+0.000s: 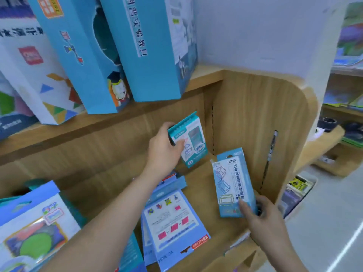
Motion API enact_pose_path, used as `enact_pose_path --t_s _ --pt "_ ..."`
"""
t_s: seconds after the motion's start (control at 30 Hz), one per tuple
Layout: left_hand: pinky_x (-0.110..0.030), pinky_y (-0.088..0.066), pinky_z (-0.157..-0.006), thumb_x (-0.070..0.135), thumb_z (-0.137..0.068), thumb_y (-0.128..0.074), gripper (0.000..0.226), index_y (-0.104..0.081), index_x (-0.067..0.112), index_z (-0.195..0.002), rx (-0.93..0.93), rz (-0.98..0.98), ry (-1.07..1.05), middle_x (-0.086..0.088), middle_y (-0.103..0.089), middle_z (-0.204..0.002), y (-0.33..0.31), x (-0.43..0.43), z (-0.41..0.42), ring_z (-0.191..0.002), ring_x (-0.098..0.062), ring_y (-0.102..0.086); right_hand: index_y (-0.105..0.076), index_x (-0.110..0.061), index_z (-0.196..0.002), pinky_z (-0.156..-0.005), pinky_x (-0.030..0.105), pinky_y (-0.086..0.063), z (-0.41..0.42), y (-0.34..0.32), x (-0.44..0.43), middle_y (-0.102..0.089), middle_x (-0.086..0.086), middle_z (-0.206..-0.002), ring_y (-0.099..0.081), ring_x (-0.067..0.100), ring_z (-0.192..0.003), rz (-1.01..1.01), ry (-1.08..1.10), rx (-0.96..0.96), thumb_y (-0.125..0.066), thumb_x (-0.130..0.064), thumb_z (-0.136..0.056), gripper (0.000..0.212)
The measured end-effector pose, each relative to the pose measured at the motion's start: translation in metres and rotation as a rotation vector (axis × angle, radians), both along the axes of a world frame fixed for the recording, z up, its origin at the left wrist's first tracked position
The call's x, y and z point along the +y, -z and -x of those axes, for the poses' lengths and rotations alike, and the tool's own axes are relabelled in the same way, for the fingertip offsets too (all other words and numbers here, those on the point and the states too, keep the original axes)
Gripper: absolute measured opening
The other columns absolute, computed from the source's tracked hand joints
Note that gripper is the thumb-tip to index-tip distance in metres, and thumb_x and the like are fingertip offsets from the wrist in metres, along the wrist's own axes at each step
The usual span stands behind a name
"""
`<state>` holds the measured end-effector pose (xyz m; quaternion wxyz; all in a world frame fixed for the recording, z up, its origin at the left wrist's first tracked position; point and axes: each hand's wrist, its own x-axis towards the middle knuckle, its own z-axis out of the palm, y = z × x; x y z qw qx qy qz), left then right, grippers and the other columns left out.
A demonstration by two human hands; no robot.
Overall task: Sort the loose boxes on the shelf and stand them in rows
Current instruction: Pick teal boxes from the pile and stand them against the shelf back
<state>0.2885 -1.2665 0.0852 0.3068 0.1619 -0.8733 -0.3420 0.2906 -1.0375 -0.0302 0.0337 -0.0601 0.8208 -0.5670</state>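
holding teal box (pixel 191 134), left hand (pixel 163 152), and blue box (pixel 231 183), right hand (pixel 263 220), inside shelf (pixel 255 114).

Single view: head-worn, wide-angle camera. Faces forward and down into wooden shelf bay, lower shelf (pixel 222 228) seen from above. Close range: both forearms enter from bottom edge. Left hand (pixel 165 148) with teal box (pixel 191 140) sits near centre; right hand (pixel 263 218) with blue box (pixel 230 183) at lower right. Upper shelf (pixel 117 118) crosses frame on slant, rising to right, so camera probably rolled. Side panel (pixel 255 114) bows with lens distortion. Aisle floor (pixel 324 222) fills right edge, blurred.
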Motion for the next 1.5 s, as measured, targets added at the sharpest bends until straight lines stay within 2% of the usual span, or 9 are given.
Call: enact_pose_path --t_s 0.2,0.47,0.8,0.97,1.1,1.17,1.3,1.4,1.5 --pt "-0.03 -0.05 -0.077 0.012 -0.088 -0.062 0.032 -0.05 0.008 -0.117 -0.107 0.023 -0.039 -0.01 -0.068 -0.109 0.033 -0.007 0.066 -0.099 -0.027 -0.064 -0.058 -0.03 -0.101 -0.074 0.038 -0.05 -0.003 0.021 0.001 -0.063 -0.006 -0.093 -0.059 0.019 -0.093 -0.035 0.071 -0.005 -0.07 -0.037 -0.08 0.025" --pt "-0.025 -0.045 -0.078 0.011 -0.089 -0.062 0.028 -0.052 0.005 -0.114 -0.009 -0.25 -0.186 -0.008 -0.067 -0.107 0.045 0.005 0.1 -0.1 -0.024 -0.063 -0.059 -0.023 -0.112 -0.08 0.044 -0.052 0.007 0.031 -0.002 -0.063 -0.004 -0.107 -0.062 0.019 -0.098 -0.078 0.044 0.043 -0.07 -0.035 -0.08 0.036" --pt "-0.024 -0.035 -0.067 0.029 -0.09 -0.062 0.021 -0.071 0.011 -0.091 -0.223 0.203 -0.247 -0.006 -0.073 -0.097 0.036 -0.008 0.097 -0.091 -0.025 -0.065 -0.059 -0.028 -0.11 -0.081 0.041 -0.054 0.015 0.035 -0.003 -0.066 -0.011 -0.108 -0.064 0.01 -0.097 0.051 -0.055 0.007 -0.068 -0.035 -0.081 0.032" --pt "-0.025 -0.044 -0.07 0.035 -0.089 -0.061 0.021 -0.074 0.018 -0.086 -0.273 0.037 -0.201 -0.001 -0.074 -0.091 0.034 -0.011 0.087 -0.089 -0.021 -0.066 -0.06 -0.032 -0.101 -0.076 0.027 -0.056 0.019 0.031 -0.003 -0.072 -0.016 -0.096 -0.068 0.004 -0.09 0.174 -0.12 -0.03 -0.069 -0.018 -0.083 0.025" --pt "-0.036 -0.057 -0.078 0.049 -0.092 -0.052 0.036 -0.071 0.018 -0.091 -0.358 -0.623 0.106 0.0 -0.074 -0.089 0.001 0.007 0.024 -0.085 -0.016 -0.069 -0.064 -0.014 -0.107 -0.073 0.015 -0.053 0.024 0.014 -0.003 -0.074 -0.009 -0.098 -0.069 0.006 -0.091 0.43 -0.205 -0.148 -0.063 -0.005 -0.085 0.024" --pt "-0.037 -0.057 -0.081 0.054 -0.079 -0.056 0.045 -0.063 0.024 -0.111 -0.461 -0.688 0.287 0.003 -0.073 -0.1 -0.006 0.022 -0.014 -0.093 -0.015 -0.068 -0.065 -0.011 -0.112 -0.079 0.016 -0.052 0.026 0.004 -0.006 -0.074 -0.007 -0.103 -0.068 0.009 -0.099 0.497 -0.297 -0.19 -0.063 -0.008 -0.086 0.026" --pt "-0.041 -0.055 -0.083 0.022 -0.083 -0.067 0.034 -0.056 0.016 -0.115 -0.361 -0.657 0.295 -0.008 -0.072 -0.101 0.007 0.041 -0.052 -0.092 -0.02 -0.07 -0.06 -0.011 -0.122 -0.094 0.034 -0.051 0.026 -0.01 -0.015 -0.07 0.004 -0.114 -0.064 0.022 -0.109 0.541 -0.506 -0.23 -0.067 -0.019 -0.083 0.04" --pt "-0.033 -0.057 -0.072 0.016 -0.086 -0.066 0.021 -0.059 0.016 -0.106 -0.273 -0.603 0.216 -0.007 -0.074 -0.094 0.013 0.042 -0.067 -0.083 -0.016 -0.071 -0.049 -0.028 -0.132 -0.094 0.027 -0.05 0.019 -0.02 -0.021 -0.068 -0.008 -0.118 -0.061 0.016 -0.114 0.422 -0.581 -0.111 -0.065 -0.015 -0.087 0.05" --pt "-0.041 -0.057 -0.075 0.015 -0.082 -0.072 0.022 -0.061 0.024 -0.099 -0.166 -0.531 0.109 -0.001 -0.074 -0.09 0.022 0.046 -0.085 -0.078 -0.017 -0.072 -0.021 -0.049 -0.141 -0.094 0.014 -0.039 0.003 -0.035 -0.031 -0.044 -0.032 -0.135 -0.042 -0.006 -0.125 0.007 -0.602 0.241 -0.076 -0.035 -0.077 0.085"
